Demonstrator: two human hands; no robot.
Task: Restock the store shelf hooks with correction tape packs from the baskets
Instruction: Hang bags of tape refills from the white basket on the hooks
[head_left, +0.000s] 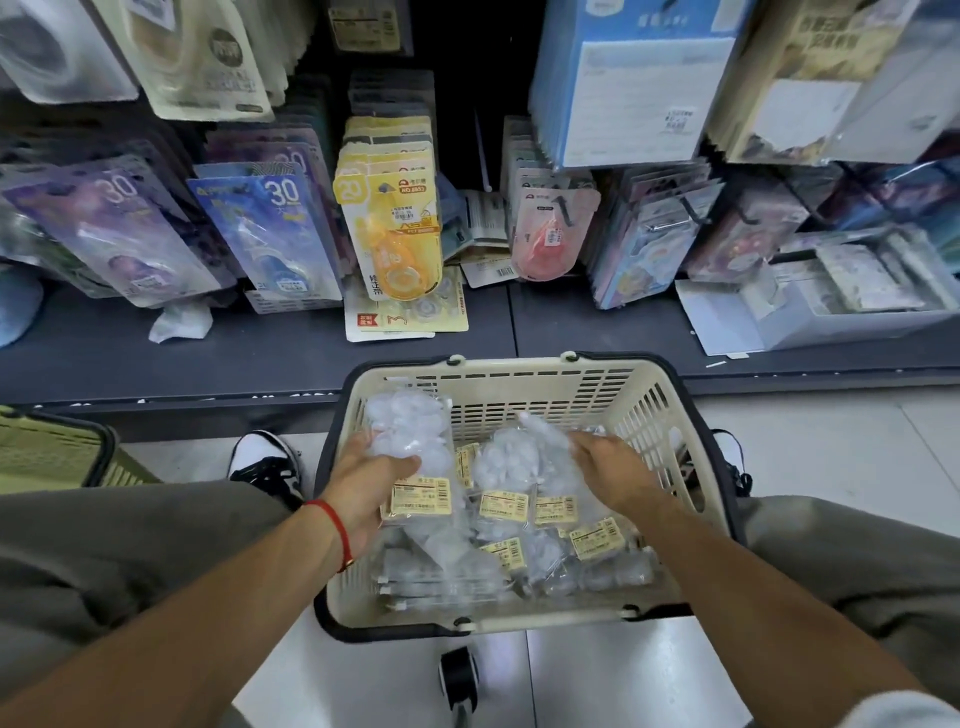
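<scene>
I have both hands down in the cream basket (519, 371), which sits on the floor between my knees, just in front of the bottom shelf (260, 358). My left hand (371, 486) is curled around a clear pack of correction tape (410, 431), thumb over its face and fingers hidden beneath, so it looks gripped rather than just touched. My right hand (605, 470) rests on a second clear pack (519, 457) with fingers bent over it; I cannot tell whether it has closed fully or is only pressing down. More packs with yellow labels (504, 506) lie in a loose heap under both.

To do this step well, I judge I should lift one pack at a time and shake it free, since the slippery wrappers overlap and a neighbour could ride up with it. I want to turn each pack so its hang hole leads before I raise it. The hooks above are crowded with yellow packs (392, 208) and pink ones (550, 234), so I should pick a matching hook first.
</scene>
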